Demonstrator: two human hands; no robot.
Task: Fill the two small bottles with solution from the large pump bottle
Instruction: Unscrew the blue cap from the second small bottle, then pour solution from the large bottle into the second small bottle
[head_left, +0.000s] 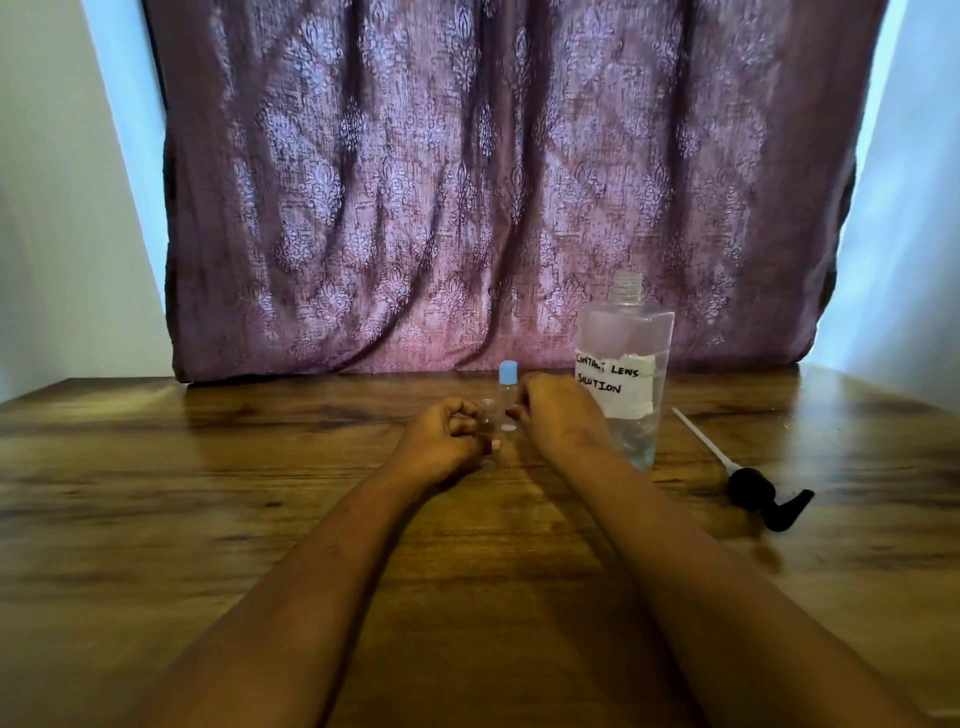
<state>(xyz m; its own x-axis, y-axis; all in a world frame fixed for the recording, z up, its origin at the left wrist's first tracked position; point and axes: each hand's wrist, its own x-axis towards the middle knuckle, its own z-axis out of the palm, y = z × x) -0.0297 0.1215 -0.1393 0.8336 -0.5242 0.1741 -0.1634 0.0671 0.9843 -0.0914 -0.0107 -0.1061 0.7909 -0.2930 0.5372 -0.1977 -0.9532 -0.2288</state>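
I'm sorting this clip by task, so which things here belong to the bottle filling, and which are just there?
Part of the job: large bottle, open; pump, lying on the table; capped small bottle; small bottle between left hand and right hand.

Just there: curtain; table.

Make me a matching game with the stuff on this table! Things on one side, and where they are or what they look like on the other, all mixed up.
Things
1. big bottle
2. pump top
3. small bottle with blue cap
4. small clear bottle

Clues
A. lying on its side on the table, far right
B. held in the left hand
C. standing open, with a handwritten label
D. standing capped between the two hands

Pairs: 1-C, 2-A, 3-D, 4-B
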